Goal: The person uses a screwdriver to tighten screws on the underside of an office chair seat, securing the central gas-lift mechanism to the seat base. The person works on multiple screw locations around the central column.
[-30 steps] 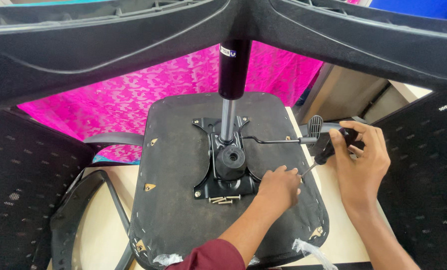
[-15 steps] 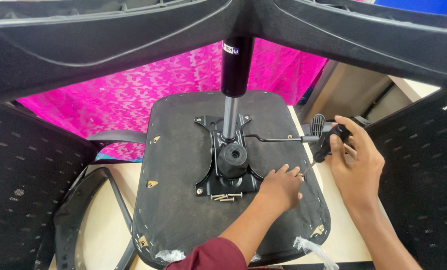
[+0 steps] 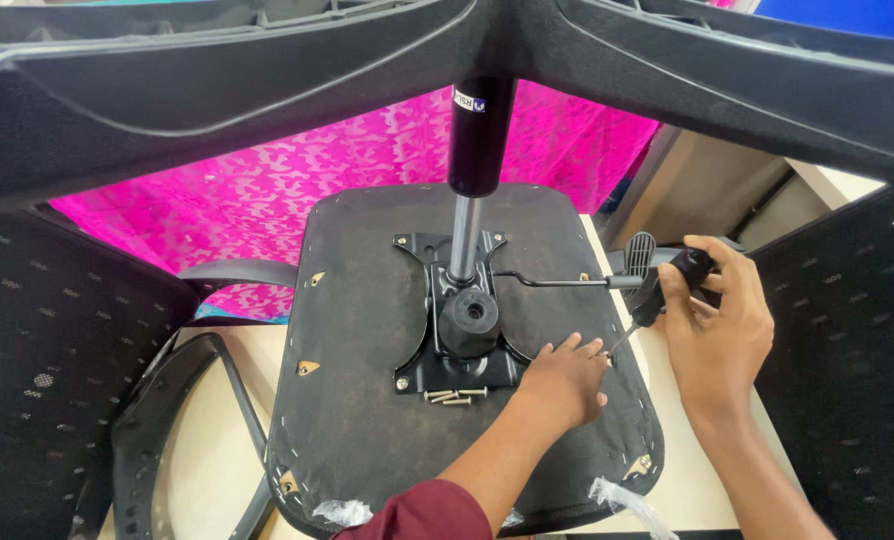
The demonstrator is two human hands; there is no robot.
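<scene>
An upturned office-chair seat lies underside up on a table. A black metal mechanism plate is mounted at its middle, with a gas-lift cylinder rising from it and a thin lever running right. My left hand rests on the seat just right of the plate, fingers apart, touching a screwdriver tip. My right hand grips a black-handled screwdriver angled down toward the left hand. Several loose screws lie below the plate.
The chair's black star base spreads across the top of the view. Black mesh panels stand at left and right. A loose black armrest lies at lower left. Pink patterned cloth hangs behind.
My right hand with the screwdriver has shifted slightly, and the tool's tip now points down toward my left hand's fingers. The left hand has barely moved.
</scene>
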